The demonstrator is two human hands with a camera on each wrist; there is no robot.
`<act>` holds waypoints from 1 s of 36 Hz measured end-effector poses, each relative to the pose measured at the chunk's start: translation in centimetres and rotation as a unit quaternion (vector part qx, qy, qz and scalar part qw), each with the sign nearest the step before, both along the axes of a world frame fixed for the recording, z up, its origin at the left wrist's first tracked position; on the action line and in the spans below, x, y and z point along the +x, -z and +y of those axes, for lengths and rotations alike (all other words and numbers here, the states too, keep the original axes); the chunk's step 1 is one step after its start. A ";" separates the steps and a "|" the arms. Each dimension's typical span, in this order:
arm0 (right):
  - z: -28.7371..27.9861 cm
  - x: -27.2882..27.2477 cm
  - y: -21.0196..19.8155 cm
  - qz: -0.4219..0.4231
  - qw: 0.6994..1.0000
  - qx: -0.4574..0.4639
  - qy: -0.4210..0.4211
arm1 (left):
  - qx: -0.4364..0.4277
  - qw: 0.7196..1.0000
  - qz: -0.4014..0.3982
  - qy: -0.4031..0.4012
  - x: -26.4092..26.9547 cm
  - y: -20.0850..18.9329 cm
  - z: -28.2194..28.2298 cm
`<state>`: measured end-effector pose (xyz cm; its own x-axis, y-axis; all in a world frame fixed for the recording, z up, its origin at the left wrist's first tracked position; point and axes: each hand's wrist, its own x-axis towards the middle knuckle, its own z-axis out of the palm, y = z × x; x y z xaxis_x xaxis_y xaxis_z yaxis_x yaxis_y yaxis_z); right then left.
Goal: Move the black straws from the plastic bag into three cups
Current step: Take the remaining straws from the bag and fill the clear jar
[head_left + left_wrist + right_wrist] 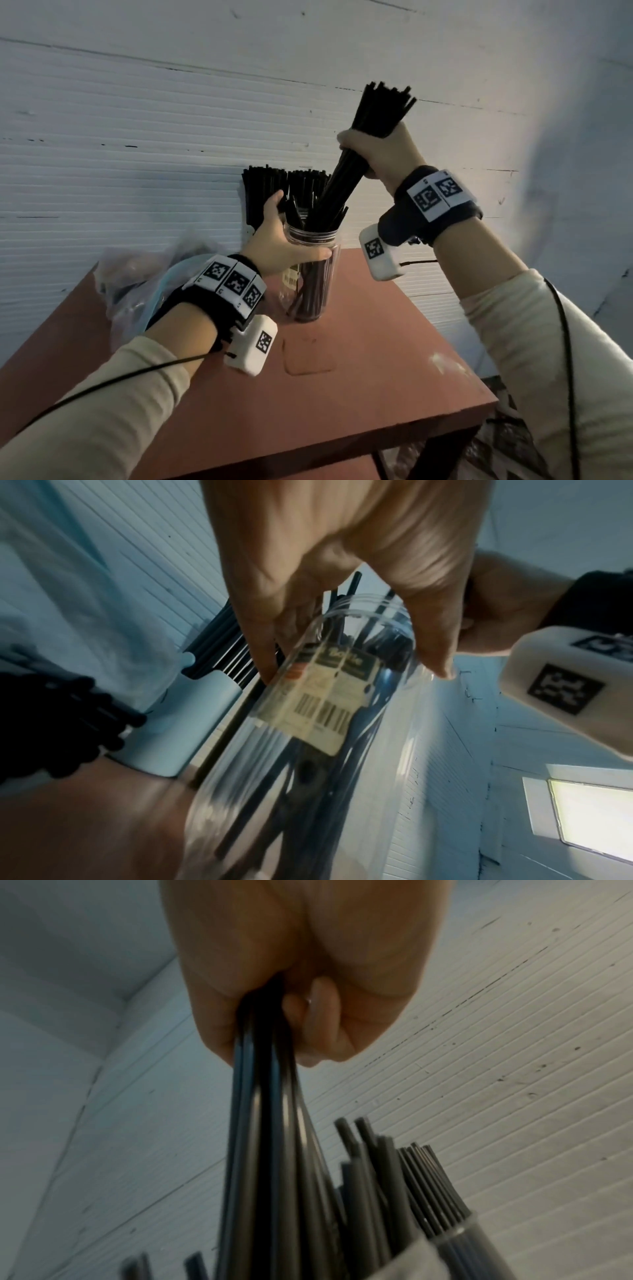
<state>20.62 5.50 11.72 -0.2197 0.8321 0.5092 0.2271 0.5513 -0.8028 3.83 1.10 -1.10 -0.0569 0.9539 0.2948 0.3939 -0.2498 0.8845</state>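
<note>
Step (judged): feeding a bundle of black straws into the near cup.
Right hand: fist clamped round the bundle's middle, held above the cup.
Left hand: thumb and fingers wrapped round the cup just under its rim, steadying it.
Bundle: tilted; lower ends inside the cup's mouth among loose straws there, upper ends fanned above the fist.
Cup: clear, labelled, upright on the table, part-filled.
Rear straws: two packed stands against the wall, just behind the cup; their cups are mostly hidden.
Bag: crumpled at the table's far left; cannot tell whether straws remain inside.
Method: bring the bundle nearer upright first, then loosen the fist so the straws slide down together.
Support: keep the left hand's hold, since a tall narrow cup would likely tip under a slanted push.
Risk: ends snagging on the rim or the loose straws; fanned tops spilling out; the rear straws knocked.
</note>
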 end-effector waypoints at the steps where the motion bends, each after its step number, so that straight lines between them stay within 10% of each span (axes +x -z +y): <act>1: 0.3 -0.3 0.3 -0.033 0.999 -0.010 -0.003 | 0.001 1.000 -0.002 -0.005 0.0 0.3 0.2; 13: 0.6 -1.8 4.8 -0.295 0.953 0.070 -0.004 | 0.025 0.999 -0.016 -0.020 -0.3 2.3 0.5; 21: -0.6 -1.5 6.7 -0.115 0.982 0.148 0.000 | 0.027 0.999 -0.018 -0.017 -0.3 2.3 0.4; 29: -0.7 -2.8 7.6 -0.280 0.924 0.262 -0.009 | 0.021 1.000 -0.012 -0.013 -0.1 2.2 0.2; 36: 0.0 -3.2 6.5 -0.243 0.926 0.290 -0.011 | 0.013 1.000 -0.012 -0.016 -0.1 2.1 0.1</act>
<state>17.42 5.52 5.21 -0.5531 0.4417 0.7064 0.4673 0.8664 -0.1759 3.76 1.21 -3.21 -0.0945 0.9436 0.3172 0.3815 -0.2600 0.8870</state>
